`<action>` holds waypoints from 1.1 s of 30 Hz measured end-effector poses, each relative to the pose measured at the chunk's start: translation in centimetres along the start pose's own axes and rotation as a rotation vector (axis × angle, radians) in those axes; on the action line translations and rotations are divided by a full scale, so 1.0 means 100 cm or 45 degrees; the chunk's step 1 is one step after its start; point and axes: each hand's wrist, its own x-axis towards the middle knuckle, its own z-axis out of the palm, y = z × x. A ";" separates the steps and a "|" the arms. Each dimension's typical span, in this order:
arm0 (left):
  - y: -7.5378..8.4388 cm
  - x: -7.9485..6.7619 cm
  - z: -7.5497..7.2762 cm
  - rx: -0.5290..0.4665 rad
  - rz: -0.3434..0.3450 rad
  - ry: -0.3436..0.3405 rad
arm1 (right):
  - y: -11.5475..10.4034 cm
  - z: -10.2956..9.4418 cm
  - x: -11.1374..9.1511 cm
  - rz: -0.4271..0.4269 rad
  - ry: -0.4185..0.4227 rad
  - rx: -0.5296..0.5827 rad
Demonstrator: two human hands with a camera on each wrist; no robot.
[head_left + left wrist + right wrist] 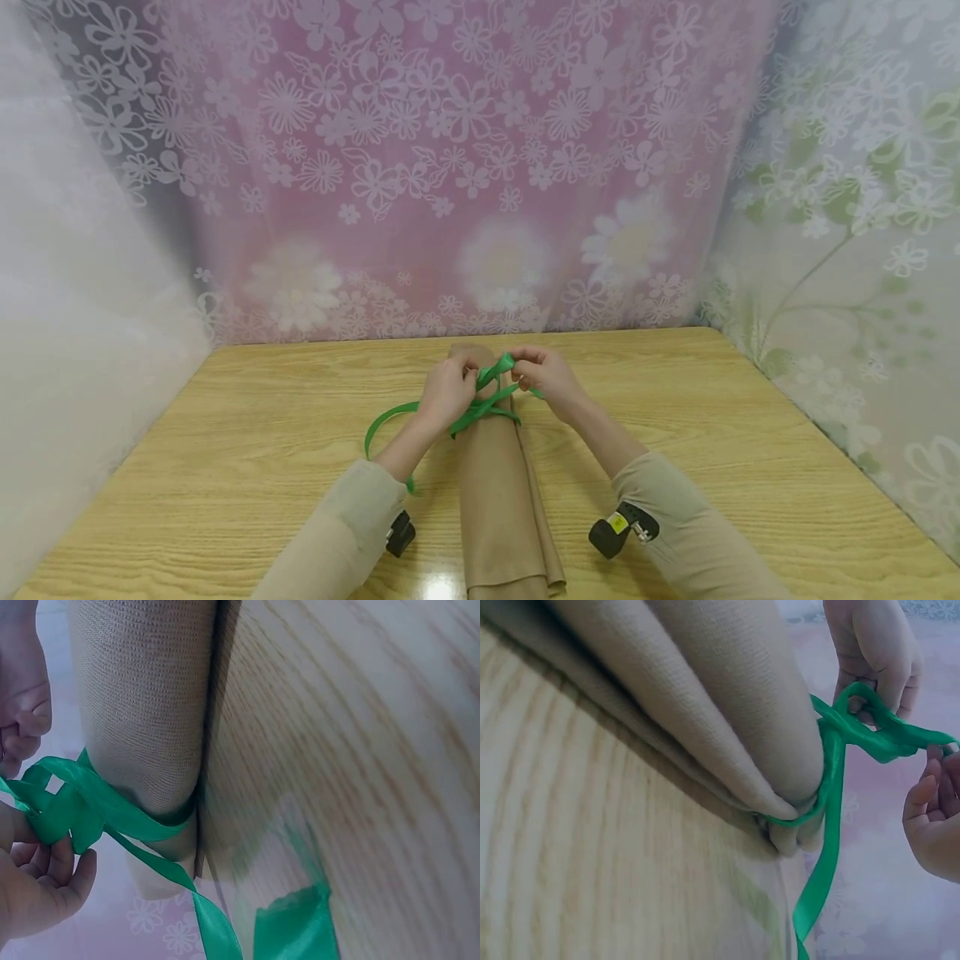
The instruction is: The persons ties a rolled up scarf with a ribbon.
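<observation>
A rolled tan cloth [497,500] lies lengthwise on the table, with a green ribbon [487,408] wrapped around its far part. Above the roll, my left hand [448,390] pinches the ribbon close to a crossing or loop. To the right, my right hand [553,382] pinches another part of the ribbon between thumb and fingers. In the left wrist view, the left fingertips [64,859] are on the bunched green satin. The right wrist view shows the right hand [939,814] holding a stretch of ribbon drawn away from the roll. One loose tail curves down left of the roll.
The wood-grained table [285,442] extends on both sides of the roll. A pink flowered curtain [465,167] hangs behind its far edge, with pale curtains at left and right. Black wrist cameras [611,537] hang beneath both sleeves.
</observation>
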 end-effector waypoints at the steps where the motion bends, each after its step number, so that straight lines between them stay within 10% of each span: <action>1: 0.000 0.000 0.000 0.006 0.003 0.003 | -0.001 -0.001 0.000 0.000 0.007 -0.025; 33: 0.000 -0.004 -0.008 0.110 0.063 0.017 | -0.028 -0.046 -0.010 0.091 -0.152 -0.754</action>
